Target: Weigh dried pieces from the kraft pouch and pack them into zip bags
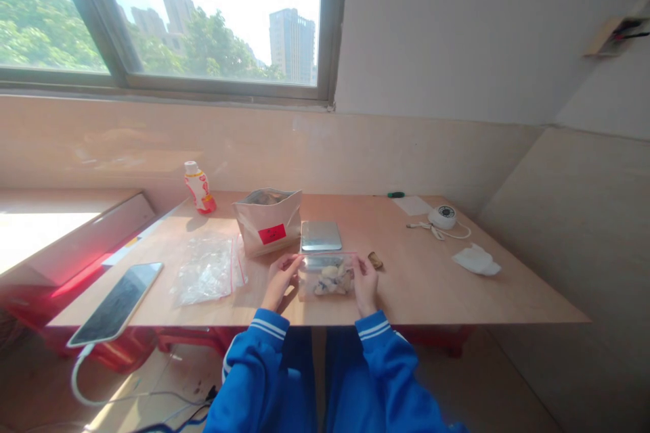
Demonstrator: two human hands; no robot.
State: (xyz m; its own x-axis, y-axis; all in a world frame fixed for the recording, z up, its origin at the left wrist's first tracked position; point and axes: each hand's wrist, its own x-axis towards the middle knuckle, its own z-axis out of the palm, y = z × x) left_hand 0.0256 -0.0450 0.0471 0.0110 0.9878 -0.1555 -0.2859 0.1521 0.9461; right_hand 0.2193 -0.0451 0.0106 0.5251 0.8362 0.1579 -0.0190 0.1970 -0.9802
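A clear zip bag (311, 289) with a red seal strip lies near the table's front edge, with several pale and brown dried pieces (334, 279) inside. My left hand (281, 283) pinches its upper left corner. At the upper right corner, my right hand (365, 282) grips the same bag between thumb and fingers. Just behind the bag sits a flat silver scale (321, 235). To the left of the scale, an open kraft-coloured pouch (269, 223) with a red label stands upright. One brown dried piece (376, 260) lies on the table beside my right hand.
Empty clear zip bags (206, 269) lie left of my left hand. A phone (118, 301) with a cable overhangs the front left edge. A drink bottle (200, 188) stands at the back left. Rightward are a white round device (442, 217), a crumpled tissue (476, 260) and a green-handled tool (396, 195).
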